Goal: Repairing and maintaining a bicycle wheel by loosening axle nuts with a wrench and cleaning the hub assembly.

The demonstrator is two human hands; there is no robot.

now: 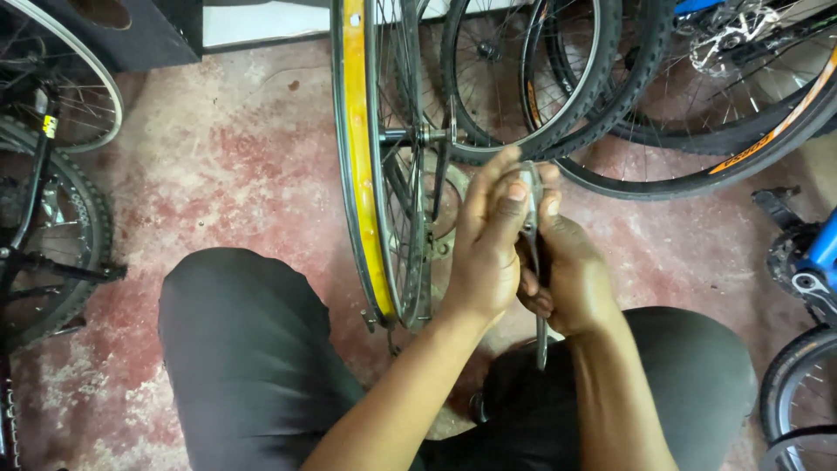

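wheel rim [356,166], yellow-taped, stands upright between your knees on the red floor [235,157], its axle [417,135] poking right. beside it your left hand [485,249] clenches around a metal tool [534,262], thumb on top. your right hand [571,270] grips the same tool's handles. further right, tyres [628,96] lean together.

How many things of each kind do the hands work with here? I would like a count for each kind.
Hands: 2, left hand and right hand
Metal tool held in both hands: 1
Bare wheel rim with yellow strip next to the hands: 1
Total: 4
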